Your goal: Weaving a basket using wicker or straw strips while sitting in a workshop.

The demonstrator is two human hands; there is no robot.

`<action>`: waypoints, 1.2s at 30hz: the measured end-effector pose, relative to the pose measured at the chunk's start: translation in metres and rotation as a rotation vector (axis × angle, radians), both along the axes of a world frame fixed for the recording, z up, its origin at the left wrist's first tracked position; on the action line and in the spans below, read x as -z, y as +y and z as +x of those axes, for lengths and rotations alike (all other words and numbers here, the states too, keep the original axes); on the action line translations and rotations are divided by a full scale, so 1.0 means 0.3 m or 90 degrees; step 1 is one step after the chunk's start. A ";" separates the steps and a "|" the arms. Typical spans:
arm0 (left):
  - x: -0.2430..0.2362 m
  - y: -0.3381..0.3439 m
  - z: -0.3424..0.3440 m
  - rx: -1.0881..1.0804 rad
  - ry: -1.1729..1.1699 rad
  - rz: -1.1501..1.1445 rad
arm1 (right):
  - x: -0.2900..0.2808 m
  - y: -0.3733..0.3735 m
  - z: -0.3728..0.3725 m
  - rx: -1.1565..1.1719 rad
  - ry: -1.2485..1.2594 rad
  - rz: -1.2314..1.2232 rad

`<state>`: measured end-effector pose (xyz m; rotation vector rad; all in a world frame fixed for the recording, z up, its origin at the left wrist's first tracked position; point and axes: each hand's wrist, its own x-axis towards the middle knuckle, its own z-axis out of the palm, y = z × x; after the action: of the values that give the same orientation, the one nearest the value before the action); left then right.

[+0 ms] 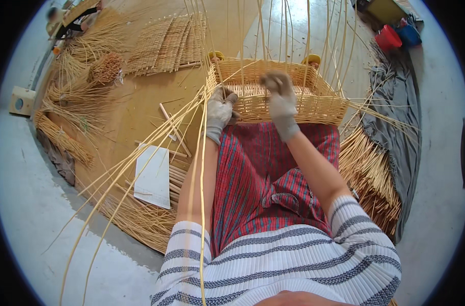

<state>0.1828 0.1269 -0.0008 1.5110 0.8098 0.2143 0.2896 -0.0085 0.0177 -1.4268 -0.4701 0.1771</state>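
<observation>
Holding the wicker basket (255, 108) is the left hand (220, 109); the right hand (282, 99) is blurred, its grip impossible to tell.

"Where's the basket (316, 109)?"

"Just beyond the person's lap (245, 176), left hand (221, 108) at its near left corner, right hand (282, 99) by its near wall."

"What lies to the left?"

"A woven panel (166, 43) farther off, with cane bundles (64, 137) left of that. Left of the lap, a sheet (152, 173) lies on rods (177, 176)."

"And right?"

"A heap of sticks (370, 176) beside the lap, a cloth (396, 94) along its right edge, and buckets (388, 38) beyond the cloth."
</observation>
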 end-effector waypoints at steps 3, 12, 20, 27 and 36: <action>0.005 -0.011 0.004 -0.097 0.006 -0.024 | -0.110 0.216 0.102 0.108 -0.668 -0.344; -0.022 -0.185 0.008 0.155 0.064 0.594 | 0.093 -0.158 0.126 0.123 -0.313 -0.086; 0.035 -0.253 0.062 0.231 0.157 0.805 | -0.020 -0.274 0.232 0.080 -0.167 0.117; 0.020 -0.515 0.236 0.322 0.091 0.648 | 0.044 -0.416 0.338 0.253 -0.591 -0.430; -0.052 -0.649 0.353 0.302 -0.043 0.726 | 0.024 -0.790 0.391 0.376 -0.239 -0.381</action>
<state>0.2885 -0.0679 0.0149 2.6897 0.1987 0.4009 0.4068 -0.2454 0.0104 -2.1402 -0.2849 -0.4725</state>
